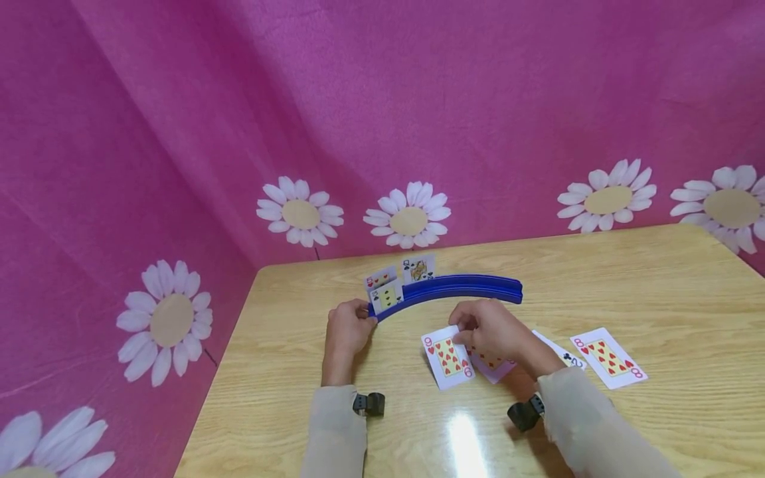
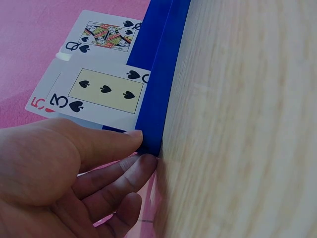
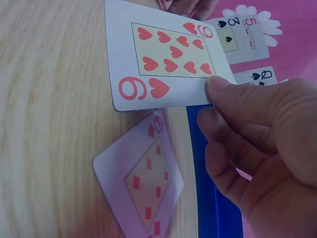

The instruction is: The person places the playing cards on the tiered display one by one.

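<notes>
Here, blue curved card rack [image 1: 454, 289] near table's [image 1: 657, 285] far edge holds three cards at left end; left hand [image 1: 346, 328] grips that end; right hand [image 1: 493, 328] pinches nine of hearts [image 1: 448, 357], face up, in front of rack

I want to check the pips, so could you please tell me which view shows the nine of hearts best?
The right wrist view: nine of hearts fills it, pips clear, pinched by the right hand. Head view shows it small; left wrist view lacks it.
</notes>
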Demonstrator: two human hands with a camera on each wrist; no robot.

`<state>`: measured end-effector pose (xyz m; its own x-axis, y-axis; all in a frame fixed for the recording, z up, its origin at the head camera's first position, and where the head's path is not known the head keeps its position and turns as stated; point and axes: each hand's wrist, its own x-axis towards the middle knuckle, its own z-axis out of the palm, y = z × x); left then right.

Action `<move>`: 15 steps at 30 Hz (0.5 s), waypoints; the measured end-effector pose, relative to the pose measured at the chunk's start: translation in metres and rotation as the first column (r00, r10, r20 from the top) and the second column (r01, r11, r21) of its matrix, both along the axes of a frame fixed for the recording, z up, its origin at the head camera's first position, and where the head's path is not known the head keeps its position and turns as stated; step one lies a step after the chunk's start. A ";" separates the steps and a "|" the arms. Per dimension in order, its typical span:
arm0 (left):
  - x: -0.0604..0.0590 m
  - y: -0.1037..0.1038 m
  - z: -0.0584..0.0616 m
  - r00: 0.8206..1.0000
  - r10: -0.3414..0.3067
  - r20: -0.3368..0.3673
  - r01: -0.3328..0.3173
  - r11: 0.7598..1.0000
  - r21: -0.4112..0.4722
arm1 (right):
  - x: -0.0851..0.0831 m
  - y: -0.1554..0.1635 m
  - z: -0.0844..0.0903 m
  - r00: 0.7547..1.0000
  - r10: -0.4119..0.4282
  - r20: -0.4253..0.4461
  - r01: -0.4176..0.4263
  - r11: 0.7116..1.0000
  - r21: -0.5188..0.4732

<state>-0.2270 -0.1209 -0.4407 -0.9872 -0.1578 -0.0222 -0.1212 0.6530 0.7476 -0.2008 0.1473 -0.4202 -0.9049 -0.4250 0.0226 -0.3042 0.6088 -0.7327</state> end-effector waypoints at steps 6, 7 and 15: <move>0.000 -0.002 0.001 1.000 -0.006 -0.018 0.006 1.000 -0.004 | -0.003 0.002 0.003 0.999 0.016 -0.046 -0.018 0.999 -0.047; 0.000 -0.002 0.001 1.000 -0.008 -0.022 0.007 1.000 -0.006 | -0.004 0.003 0.003 0.999 0.017 -0.052 -0.019 0.999 -0.050; 0.001 -0.002 -0.001 0.999 -0.017 -0.030 0.017 1.000 -0.004 | -0.006 0.006 0.008 0.999 0.026 -0.042 -0.030 0.996 -0.082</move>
